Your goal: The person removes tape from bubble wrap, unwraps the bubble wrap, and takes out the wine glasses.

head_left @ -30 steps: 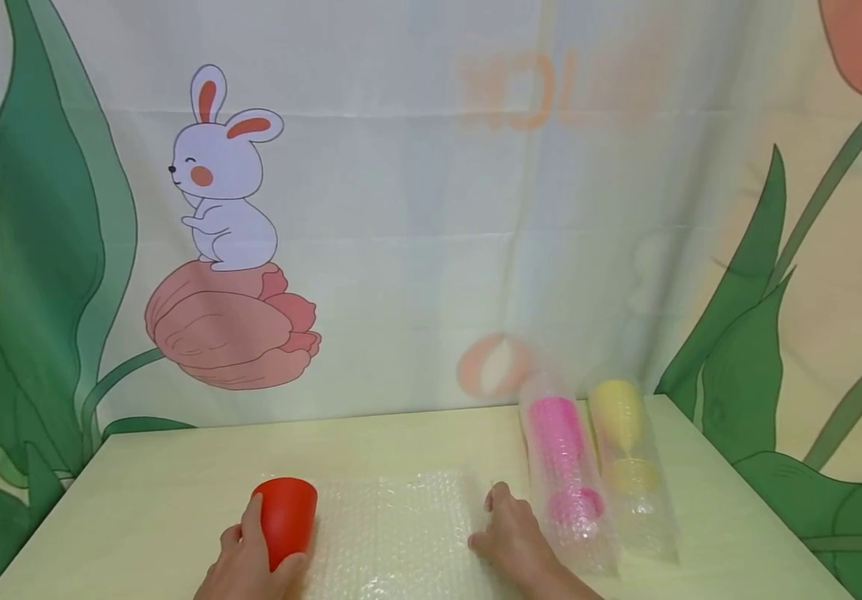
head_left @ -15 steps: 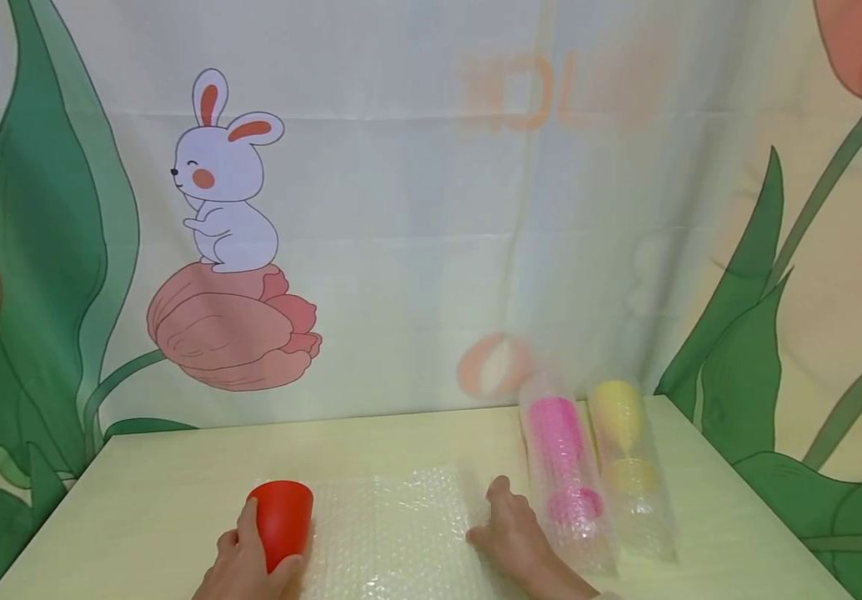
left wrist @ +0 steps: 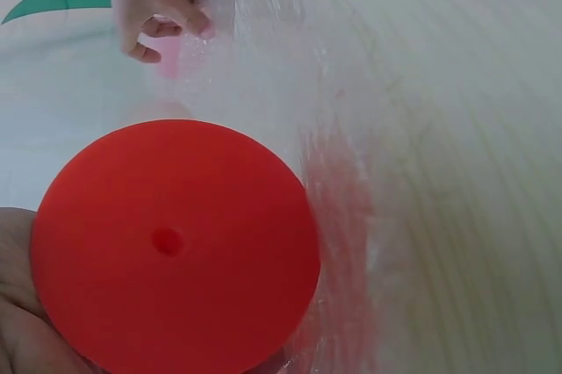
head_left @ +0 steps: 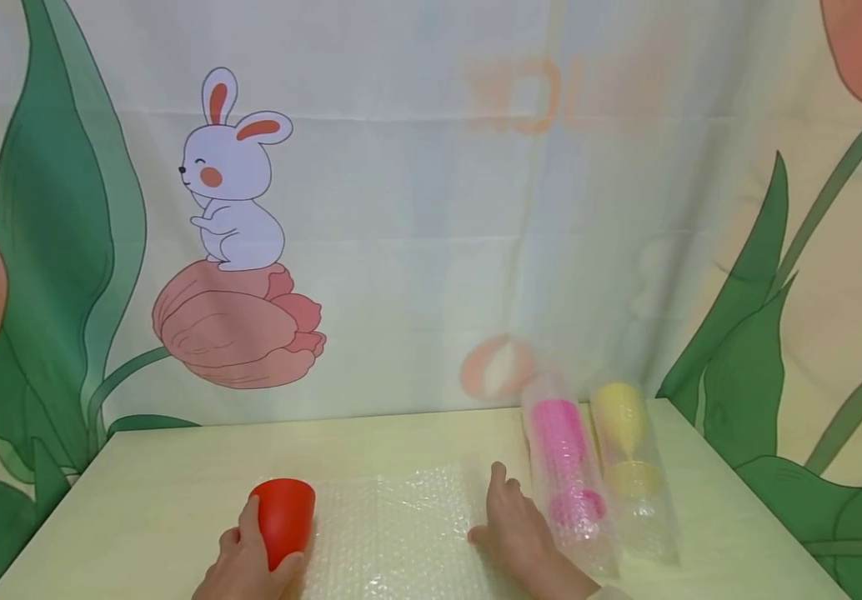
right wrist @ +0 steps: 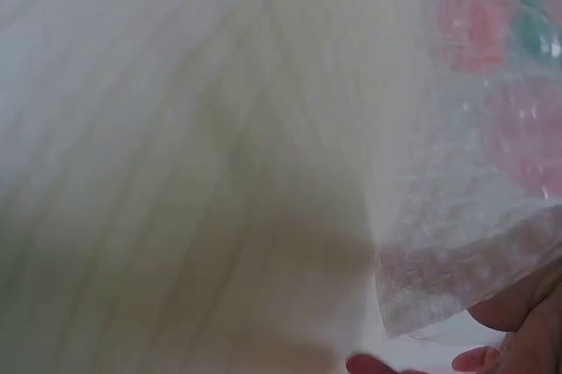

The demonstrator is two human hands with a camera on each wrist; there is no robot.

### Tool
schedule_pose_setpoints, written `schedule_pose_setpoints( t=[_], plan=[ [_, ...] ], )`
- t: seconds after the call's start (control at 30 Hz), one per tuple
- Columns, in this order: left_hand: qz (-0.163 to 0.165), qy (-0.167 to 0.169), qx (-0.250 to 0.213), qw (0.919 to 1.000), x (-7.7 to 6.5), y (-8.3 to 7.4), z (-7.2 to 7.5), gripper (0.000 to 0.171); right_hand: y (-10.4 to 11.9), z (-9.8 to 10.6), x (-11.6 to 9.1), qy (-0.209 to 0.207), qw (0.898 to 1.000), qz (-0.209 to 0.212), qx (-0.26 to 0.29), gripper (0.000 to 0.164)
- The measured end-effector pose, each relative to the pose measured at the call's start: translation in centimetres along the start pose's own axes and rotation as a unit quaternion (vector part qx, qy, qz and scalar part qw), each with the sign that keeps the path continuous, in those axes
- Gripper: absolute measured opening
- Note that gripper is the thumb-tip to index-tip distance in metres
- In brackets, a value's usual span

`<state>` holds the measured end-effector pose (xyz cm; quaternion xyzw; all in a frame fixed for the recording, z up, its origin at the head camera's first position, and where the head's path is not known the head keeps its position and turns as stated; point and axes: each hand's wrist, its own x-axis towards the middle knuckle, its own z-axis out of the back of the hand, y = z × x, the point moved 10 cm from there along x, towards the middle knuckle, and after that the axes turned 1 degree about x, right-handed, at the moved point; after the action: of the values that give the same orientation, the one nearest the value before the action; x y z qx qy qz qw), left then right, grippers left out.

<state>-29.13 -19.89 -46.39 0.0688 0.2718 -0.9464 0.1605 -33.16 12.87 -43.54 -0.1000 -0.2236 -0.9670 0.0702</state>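
Observation:
My left hand (head_left: 245, 560) grips a red cup (head_left: 285, 517), which tapers toward its lower end, at the left side of a clear bubble wrap sheet (head_left: 389, 533). Up close in the left wrist view, the cup's round red face (left wrist: 202, 216) has a small dimple at its centre. Across the sheet, my right hand (head_left: 518, 533) is at the right edge, thumb and fingers apart. The right wrist view has a flap of bubble wrap (right wrist: 457, 282) raised beside the thumb and fingertips.
Right of my right hand lie two bubble-wrapped bundles, one with a pink piece (head_left: 558, 433) inside, the other with a yellow piece (head_left: 620, 417). Behind the pale yellow table (head_left: 138, 492) hangs a curtain (head_left: 401, 208) printed with a rabbit and tulips.
My right hand's fingers have straightened and reach slightly farther forward. The left hand keeps its grip on the red cup, almost in the same place.

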Motion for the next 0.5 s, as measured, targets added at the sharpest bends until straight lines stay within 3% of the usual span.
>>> schedule_pose_setpoints(
  t=[0.13,0.23,0.33,0.5],
  plan=[
    [-0.001,0.0,0.003,1.0,0.0,0.1,0.1,0.102,1.4,0.5,-0.2,-0.034,0.99,0.048,-0.13,0.081],
    [-0.006,-0.002,0.005,1.0,-0.1,0.0,0.1,0.102,2.6,0.8,-0.5,-0.064,0.967,0.096,-0.227,0.078],
    [-0.009,-0.002,0.004,1.0,-0.1,0.0,0.2,0.102,3.8,0.6,-0.8,-0.081,0.942,0.155,-0.285,0.067],
    [-0.007,-0.003,0.004,1.0,-0.2,-0.2,0.2,0.103,6.1,-0.8,-1.4,-0.068,0.903,0.272,-0.325,0.025]
  ],
)
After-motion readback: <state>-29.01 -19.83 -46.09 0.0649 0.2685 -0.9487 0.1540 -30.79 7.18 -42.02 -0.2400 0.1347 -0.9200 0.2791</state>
